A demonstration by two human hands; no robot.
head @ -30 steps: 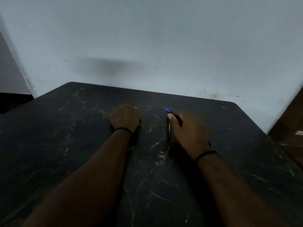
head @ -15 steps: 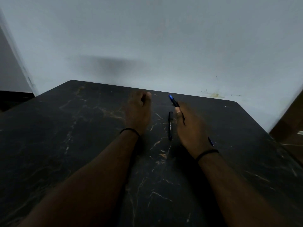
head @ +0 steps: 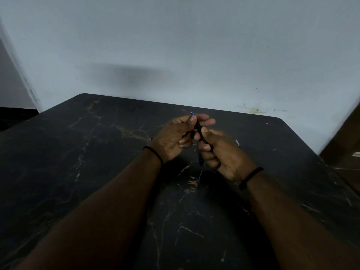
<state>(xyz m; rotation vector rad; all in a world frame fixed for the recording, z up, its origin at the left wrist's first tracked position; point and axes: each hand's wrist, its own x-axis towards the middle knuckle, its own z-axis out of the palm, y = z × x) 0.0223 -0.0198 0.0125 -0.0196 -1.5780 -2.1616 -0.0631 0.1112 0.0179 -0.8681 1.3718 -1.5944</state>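
— Lifted both hands off the table (head: 78, 172) since half a second back and brought them together above it; had the left hand (head: 173, 136) resting on the table then, the pen (head: 198, 128) already in the right hand (head: 226, 154).
— Gripping what now?
— Pinches the pen near its blue tip with the left hand, thumb on the near side, fingers behind. Wraps the right hand round the lower barrel, thumb pressed on top, fingers curled tight.
— Where, going by the table?
— Held clear above it, toward the far edge and about mid-width, tip tilted up and away from the near edge.
— Anything more?
— Wears a black band (head: 155, 154) on the left wrist, a second band (head: 250, 177) on the right.
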